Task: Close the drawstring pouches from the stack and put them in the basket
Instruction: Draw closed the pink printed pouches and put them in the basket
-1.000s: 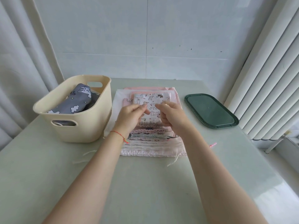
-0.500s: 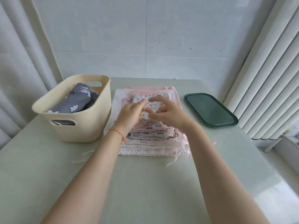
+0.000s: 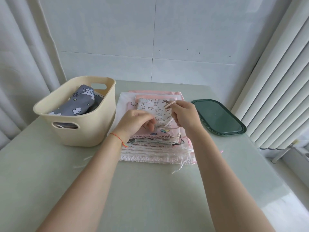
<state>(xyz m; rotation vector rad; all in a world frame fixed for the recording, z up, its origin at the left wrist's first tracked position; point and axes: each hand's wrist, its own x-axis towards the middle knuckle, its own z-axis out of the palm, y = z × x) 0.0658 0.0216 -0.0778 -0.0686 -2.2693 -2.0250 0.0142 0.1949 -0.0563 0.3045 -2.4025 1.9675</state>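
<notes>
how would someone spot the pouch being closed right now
Look between the cream basket and green tray, at the fabric stack. It's the top white pouch, printed with tiny cartoon animals, both hands gripping its neck and cord.

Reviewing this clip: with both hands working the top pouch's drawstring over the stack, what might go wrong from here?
1. The right hand pulls the cord while the left hand pinches the top pouch at its mouth; a weak pinch may let the pouch slide instead of cinching.
2. Loose cords trail from the stack beneath; lifting the pouch toward the basket might snag one and disturb the pile.
</notes>
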